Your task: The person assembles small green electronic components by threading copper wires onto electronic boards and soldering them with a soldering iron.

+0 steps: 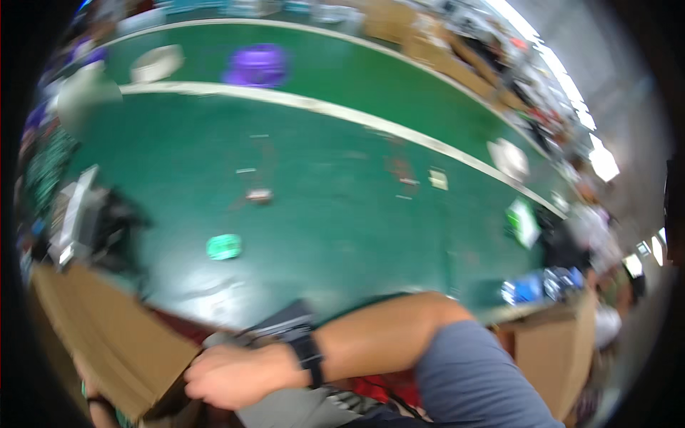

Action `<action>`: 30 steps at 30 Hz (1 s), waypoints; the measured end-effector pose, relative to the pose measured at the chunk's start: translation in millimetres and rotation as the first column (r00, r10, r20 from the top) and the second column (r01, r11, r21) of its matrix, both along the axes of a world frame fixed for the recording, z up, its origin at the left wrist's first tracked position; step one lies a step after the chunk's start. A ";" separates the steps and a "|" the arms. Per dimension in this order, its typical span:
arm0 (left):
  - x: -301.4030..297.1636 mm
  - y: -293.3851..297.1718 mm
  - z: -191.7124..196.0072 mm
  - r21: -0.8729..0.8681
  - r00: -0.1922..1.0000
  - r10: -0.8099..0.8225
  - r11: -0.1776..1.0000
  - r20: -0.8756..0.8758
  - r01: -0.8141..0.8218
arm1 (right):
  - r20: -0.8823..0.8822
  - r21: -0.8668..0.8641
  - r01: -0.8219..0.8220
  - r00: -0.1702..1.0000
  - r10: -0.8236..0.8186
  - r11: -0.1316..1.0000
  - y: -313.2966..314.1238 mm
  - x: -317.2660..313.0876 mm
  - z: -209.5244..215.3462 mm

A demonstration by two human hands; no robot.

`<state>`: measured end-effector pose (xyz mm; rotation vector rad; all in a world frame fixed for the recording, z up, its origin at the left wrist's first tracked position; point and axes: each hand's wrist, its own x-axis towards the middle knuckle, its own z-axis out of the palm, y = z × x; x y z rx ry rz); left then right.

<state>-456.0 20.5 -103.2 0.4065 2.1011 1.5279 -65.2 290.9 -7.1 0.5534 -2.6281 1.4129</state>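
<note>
Brown cardboard box flap (pixel 107 335) sits just left of right hand (pixel 232 374), w/ fingers curled at its edge; grip unclear. Left hand (pixel 96 410) barely shows below box, state can't tell.

The whole head view is smeared by motion blur, so small things on the green counter (pixel 342 214) stay unreadable: a round green piece (pixel 224 247), a purple lump (pixel 257 65) near the far edge and several pale scraps cannot be told by kind. The right hand (pixel 239 374) reaches across the body; its fingers curl over the cardboard box (pixel 107 335) edge, and its grip cannot be judged. The left hand (pixel 96 406) is cut off by the lower edge, with only a wrist and a dark band showing. The dark device (pixel 100 225) at the left is a blur. A person (pixel 596 235) at the right rim is indistinct.
</note>
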 end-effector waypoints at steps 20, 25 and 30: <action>442.6 -341.0 197.3 0.163 0.284 0.874 0.371 -0.394 -0.914 | -0.064 0.386 0.008 0.998 0.018 0.923 -33.3 3.0 67.9; 458.0 -383.5 133.0 0.209 0.245 0.965 0.260 -0.099 -0.943 | -0.176 0.333 -0.005 0.982 0.067 0.943 -91.8 12.6 102.7; 462.9 -422.6 38.9 0.159 0.205 0.977 0.192 0.066 -0.968 | -0.408 0.232 -0.133 0.886 0.221 0.964 -176.4 -29.2 104.4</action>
